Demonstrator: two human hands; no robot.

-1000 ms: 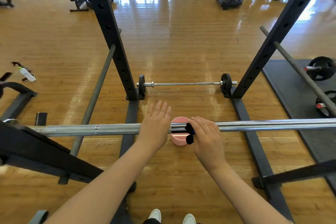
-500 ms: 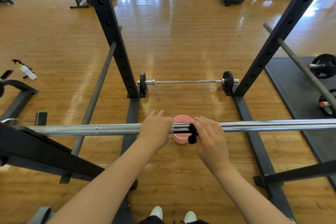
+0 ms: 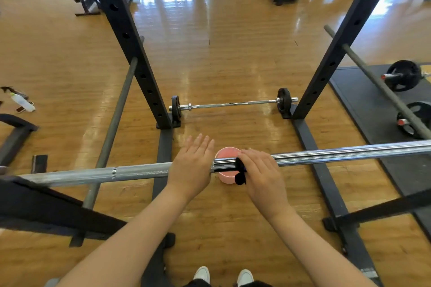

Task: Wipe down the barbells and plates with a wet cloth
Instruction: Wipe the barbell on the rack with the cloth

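Across the front of the rack, a chrome barbell (image 3: 326, 152) lies level at about waist height, running from the left edge of view to the right. Right hand (image 3: 262, 170) is laid over the bar with fingers curled down around it, clamped on a dark cloth (image 3: 240, 171) that wraps the bar; cloth ends show at the thumb side, above and below the bar. Left hand (image 3: 192, 165) rests palm-down on the bar just left of the cloth, fingers straight, close together and pointing forward, not curled around it. A short bare stretch of bar separates the two hands.

Directly below that gap, a pink bowl (image 3: 226, 176) stands on the wooden floor (image 3: 221, 53), partly hidden by the bar and the right hand. Beyond it, a second barbell (image 3: 233, 103) with small black plates lies on the floor between the two black rack uprights (image 3: 130, 37). To the right, more black plates (image 3: 403, 74) rest on a dark mat (image 3: 363, 100). A spray bottle (image 3: 22, 101) lies on the floor far left. White shoes (image 3: 203, 275) show at the bottom edge.
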